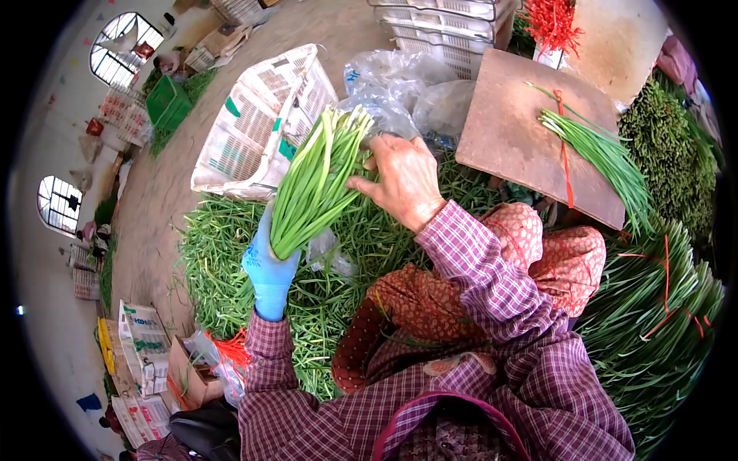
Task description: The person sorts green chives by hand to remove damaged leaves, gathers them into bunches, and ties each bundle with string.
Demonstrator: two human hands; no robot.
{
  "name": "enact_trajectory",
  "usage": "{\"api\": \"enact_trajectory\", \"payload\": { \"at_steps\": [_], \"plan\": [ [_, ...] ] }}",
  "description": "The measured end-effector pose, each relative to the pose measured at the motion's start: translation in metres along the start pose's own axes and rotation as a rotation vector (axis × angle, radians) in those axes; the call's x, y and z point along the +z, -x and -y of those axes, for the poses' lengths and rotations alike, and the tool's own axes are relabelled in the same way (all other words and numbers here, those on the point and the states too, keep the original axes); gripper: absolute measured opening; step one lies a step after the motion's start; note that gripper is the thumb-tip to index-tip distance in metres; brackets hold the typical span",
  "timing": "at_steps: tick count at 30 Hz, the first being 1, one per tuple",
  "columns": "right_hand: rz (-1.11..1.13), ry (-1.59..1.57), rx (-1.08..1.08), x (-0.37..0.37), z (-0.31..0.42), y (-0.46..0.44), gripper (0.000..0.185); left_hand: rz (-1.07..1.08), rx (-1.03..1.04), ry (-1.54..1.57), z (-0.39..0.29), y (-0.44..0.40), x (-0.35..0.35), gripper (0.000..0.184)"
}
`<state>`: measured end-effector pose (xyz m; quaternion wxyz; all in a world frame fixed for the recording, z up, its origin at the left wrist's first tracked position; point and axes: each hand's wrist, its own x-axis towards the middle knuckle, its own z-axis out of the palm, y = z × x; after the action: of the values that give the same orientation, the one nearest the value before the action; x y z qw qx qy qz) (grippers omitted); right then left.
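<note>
Bright daylight shows through two arched, barred windows (114,64) in a pale wall (42,265), while a brown floor (146,223) stretches alongside. A green crate (171,107) stands toward the wall, white crates (444,31) rise in a stack across the floor, and a cardboard box (184,373) sits at lower left.

I see the gloved left hand (272,267) clasping the bunch of green stalks (317,184) near its lower end, wrist straight. The bare right hand (406,178) is at the bunch's upper half, thumb (361,185) spread from bent fingers (387,144).
</note>
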<state>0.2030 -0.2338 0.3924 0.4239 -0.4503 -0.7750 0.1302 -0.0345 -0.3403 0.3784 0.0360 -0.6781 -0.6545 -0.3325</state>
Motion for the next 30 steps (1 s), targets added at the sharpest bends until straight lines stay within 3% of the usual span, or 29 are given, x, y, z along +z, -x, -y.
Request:
{"api": "enact_trajectory", "payload": {
  "at_steps": [5, 8, 19, 20, 25, 27, 29, 30],
  "plan": [
    [0.163, -0.087, 0.077, -0.004, -0.001, 0.001, 0.027, -0.044, 0.063, 0.001, 0.005, -0.004, 0.002, 0.071],
    [-0.063, 0.066, -0.112, -0.003, 0.0, 0.005, 0.02, -0.035, 0.043, -0.058, 0.004, -0.01, -0.001, 0.069],
    [-0.164, 0.17, -0.121, 0.011, -0.017, 0.001, 0.021, -0.033, 0.127, -0.299, 0.001, -0.016, -0.002, 0.068],
    [-0.063, 0.262, 0.028, 0.014, -0.021, -0.002, 0.021, -0.014, 0.115, -0.311, 0.003, -0.015, -0.002, 0.069],
    [-0.269, 0.445, 0.11, -0.035, -0.081, -0.006, 0.014, 0.018, -0.005, -0.198, 0.026, -0.005, -0.019, 0.07],
    [-0.19, 0.598, 0.21, -0.064, -0.109, -0.006, 0.019, -0.018, -0.035, -0.246, 0.051, 0.003, -0.031, 0.071],
    [-0.213, 0.668, 0.148, -0.073, -0.128, 0.002, 0.019, -0.046, -0.059, -0.255, 0.06, 0.008, -0.039, 0.071],
    [-0.022, 0.673, 0.257, -0.072, -0.124, 0.004, 0.023, -0.061, -0.072, -0.273, 0.06, 0.009, -0.041, 0.072]
  ]
}}
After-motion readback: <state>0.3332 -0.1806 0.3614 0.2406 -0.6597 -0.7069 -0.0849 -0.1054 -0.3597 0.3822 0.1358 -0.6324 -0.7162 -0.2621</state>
